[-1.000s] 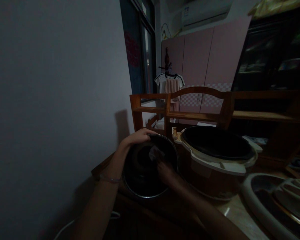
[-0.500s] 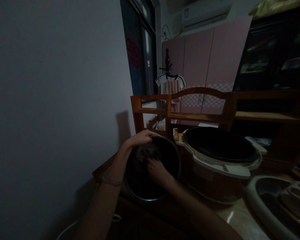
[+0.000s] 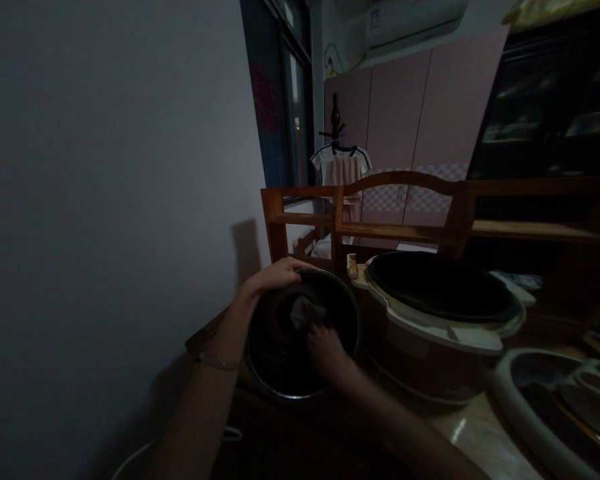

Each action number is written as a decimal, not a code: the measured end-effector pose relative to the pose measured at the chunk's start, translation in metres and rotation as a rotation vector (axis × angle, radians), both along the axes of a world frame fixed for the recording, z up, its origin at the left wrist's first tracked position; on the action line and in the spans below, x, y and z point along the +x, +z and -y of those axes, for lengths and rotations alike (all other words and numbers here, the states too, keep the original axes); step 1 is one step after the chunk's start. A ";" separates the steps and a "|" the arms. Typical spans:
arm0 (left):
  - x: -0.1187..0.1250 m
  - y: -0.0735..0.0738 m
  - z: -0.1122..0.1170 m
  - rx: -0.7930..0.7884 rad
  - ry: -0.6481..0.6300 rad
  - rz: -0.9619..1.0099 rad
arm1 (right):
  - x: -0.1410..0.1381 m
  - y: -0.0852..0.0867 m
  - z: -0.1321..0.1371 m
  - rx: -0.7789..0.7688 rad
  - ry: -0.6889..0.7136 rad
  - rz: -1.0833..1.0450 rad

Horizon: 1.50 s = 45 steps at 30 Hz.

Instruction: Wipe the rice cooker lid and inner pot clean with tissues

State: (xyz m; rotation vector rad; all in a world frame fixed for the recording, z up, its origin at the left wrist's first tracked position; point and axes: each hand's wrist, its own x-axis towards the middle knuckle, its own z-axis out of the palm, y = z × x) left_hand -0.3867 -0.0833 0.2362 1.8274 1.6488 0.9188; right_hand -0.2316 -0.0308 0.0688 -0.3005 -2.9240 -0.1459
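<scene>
Head view shows, up close, a dark pot tipped over so its round mouth faces this way. I think the pot could slip or roll if the left hand lost the top rim, or if the right hand pushed too hard on one side. Then it might bump the big cooker next to it. The left hand is curled over the rim and holds it; some of its fingers are hidden. The right hand is inside the pot, bunched up tight around a pale cloth. To the right, a big lid lies on the table. Past the cooker is a brown wooden shelf, then a white shirt, and last, pink cupboards
</scene>
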 end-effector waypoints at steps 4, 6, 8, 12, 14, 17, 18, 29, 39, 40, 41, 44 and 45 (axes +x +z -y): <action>0.002 0.002 -0.001 -0.022 0.040 0.014 | -0.003 0.002 -0.003 0.011 0.018 -0.020; 0.003 0.002 -0.002 -0.001 0.049 -0.023 | -0.002 -0.001 -0.002 0.022 0.047 -0.039; 0.003 0.003 -0.002 0.005 0.064 -0.038 | 0.000 -0.004 0.001 0.019 0.097 -0.075; 0.001 0.002 -0.001 -0.022 0.090 0.001 | 0.014 -0.003 0.007 -0.038 0.173 -0.207; -0.004 0.001 -0.001 -0.014 0.100 -0.019 | 0.025 0.006 0.009 -0.059 0.186 -0.265; -0.012 -0.002 -0.001 0.006 0.134 -0.080 | 0.049 0.027 0.004 -0.048 0.173 -0.308; -0.014 -0.003 -0.001 0.011 0.140 -0.095 | 0.057 0.033 0.002 -0.038 0.167 -0.307; -0.014 -0.004 -0.003 0.021 0.086 -0.136 | 0.091 0.015 0.006 -0.289 0.027 -0.040; -0.015 -0.004 -0.005 0.016 0.103 -0.169 | 0.073 0.008 0.023 -0.652 0.169 -0.278; -0.015 -0.004 -0.005 0.020 0.096 -0.171 | 0.069 0.007 0.023 -0.671 0.199 -0.279; -0.016 -0.004 -0.006 0.024 0.089 -0.171 | 0.065 0.008 0.023 -0.696 0.222 -0.269; -0.016 -0.004 -0.007 0.023 0.083 -0.159 | 0.053 0.014 0.022 -0.838 0.216 -0.261; -0.016 -0.004 -0.007 0.018 0.087 -0.153 | 0.050 0.016 0.021 -0.898 0.195 -0.281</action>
